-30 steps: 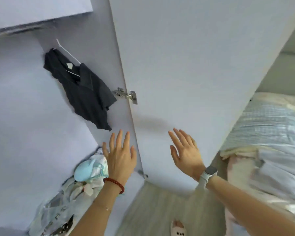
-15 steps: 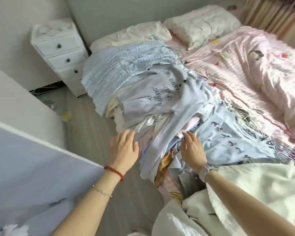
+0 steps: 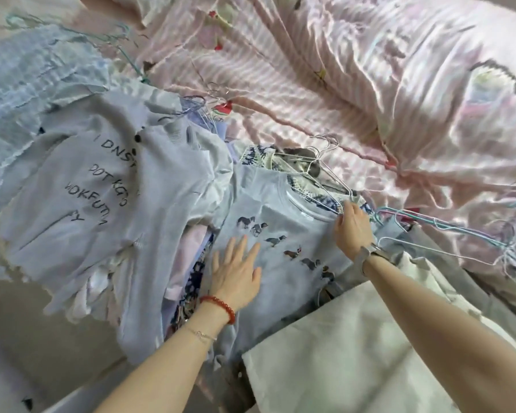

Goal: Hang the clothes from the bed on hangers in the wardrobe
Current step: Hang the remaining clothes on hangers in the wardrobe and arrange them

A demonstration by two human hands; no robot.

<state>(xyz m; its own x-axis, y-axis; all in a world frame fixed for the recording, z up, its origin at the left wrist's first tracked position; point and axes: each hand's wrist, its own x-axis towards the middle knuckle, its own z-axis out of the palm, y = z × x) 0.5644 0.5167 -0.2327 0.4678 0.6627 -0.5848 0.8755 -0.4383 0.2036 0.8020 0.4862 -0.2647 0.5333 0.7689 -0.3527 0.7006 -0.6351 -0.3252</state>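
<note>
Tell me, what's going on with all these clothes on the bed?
A person is sorting a pile of clothes heaped on a bed with a pink striped duvet. The left hand lies flat, fingers spread, on a pale blue T-shirt printed with small dogs, while the right hand pinches that shirt at its collar. A grey top with black lettering lies to the left, and wire hangers are scattered among the garments. Nothing has been lifted off the pile yet.

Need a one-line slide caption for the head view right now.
Left hand flat on the dog-print T-shirt, right hand pinching its collar beside wire hangers.
</note>
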